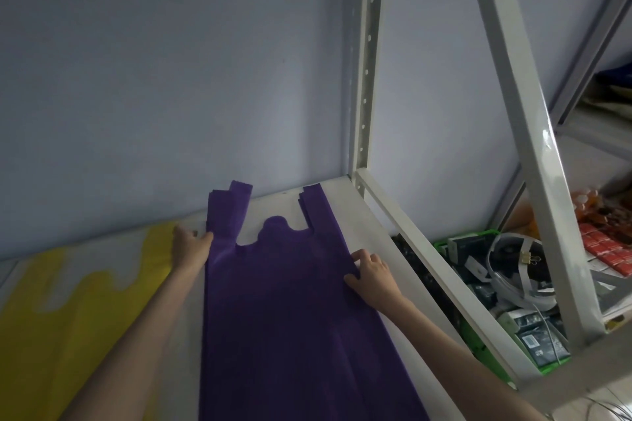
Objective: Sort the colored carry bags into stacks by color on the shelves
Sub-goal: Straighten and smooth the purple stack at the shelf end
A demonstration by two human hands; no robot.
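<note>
On the white shelf [345,222], toward its left, we keep the yellow bags [41,325] flat as their own pile, with a strip of bare shelf between them and the purple.

Our judgement is that the step in hand is squaring the purple stack, so we work from both long edges at once. We set our left hand [189,246] at the stack's left edge, just below the left handle strap, fingers fairly straight and touching the fabric rather than closing on it. We would press inward gently, so the layers line up without wrinkling.

The purple bags [280,311] lie lengthwise down the middle of the shelf, handles pointing at the wall. They look like thin, limp vest-style carriers, several layers deep: stepped edges show at both handle straps, and the left strap's tip curls up against the wall.

Our right hand [371,275] rests on the stack's right edge, fingers curled lightly, thumb on top; whether it pinches the layers we cannot tell. We should keep the edge clear of the shelf's lip.
</note>
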